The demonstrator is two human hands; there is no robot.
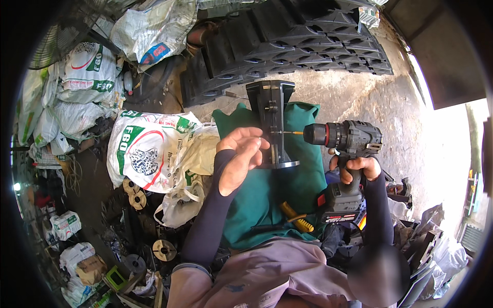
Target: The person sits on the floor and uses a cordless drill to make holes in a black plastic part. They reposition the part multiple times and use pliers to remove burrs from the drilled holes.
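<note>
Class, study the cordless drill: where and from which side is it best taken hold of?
Hold the drill by its pistol grip, probably best from the person's right, as the right hand does. The grip is a narrow neck between the motor housing and the bulky battery, and the chuck points left, so this approach keeps hands clear of the bit.

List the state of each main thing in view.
Green fabric cloth: spread out, creased.
Long black flanged part: resting over the cloth.
Black cordless drill: gripped, bit pointing at the part.
Right hand: closed around the drill's grip.
Left hand: loosely curled; contact unclear.
Yellow-handled tool: lying down.
White printed sack: bulging, creased.
</note>
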